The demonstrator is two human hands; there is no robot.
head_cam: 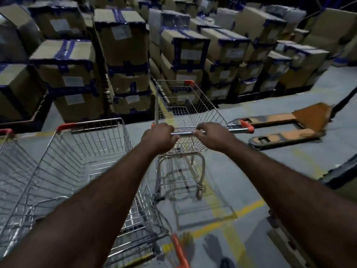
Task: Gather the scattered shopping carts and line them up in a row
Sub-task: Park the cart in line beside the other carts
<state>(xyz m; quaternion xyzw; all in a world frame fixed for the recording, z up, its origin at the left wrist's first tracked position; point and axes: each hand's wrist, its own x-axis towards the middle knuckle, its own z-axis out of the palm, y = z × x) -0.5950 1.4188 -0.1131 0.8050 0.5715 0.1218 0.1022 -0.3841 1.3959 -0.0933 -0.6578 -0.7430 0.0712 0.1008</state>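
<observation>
A wire shopping cart (195, 111) with orange corner caps stands straight ahead of me, its nose toward the stacked boxes. Its chrome handle bar (237, 130) runs across the middle of the view. My left hand (159, 137) grips the bar near its left end and my right hand (213, 136) grips it further right. A second wire cart (77, 157) stands close on the left, side by side with the first, its orange handle (179, 248) low near me. The edge of a third cart (6, 144) shows at the far left.
Stacks of taped cardboard boxes (119, 55) on pallets fill the space ahead and to the left. An orange pallet jack (286, 128) lies on the grey floor to the right, forks pointing left. Yellow floor lines (249, 207) cross below the cart.
</observation>
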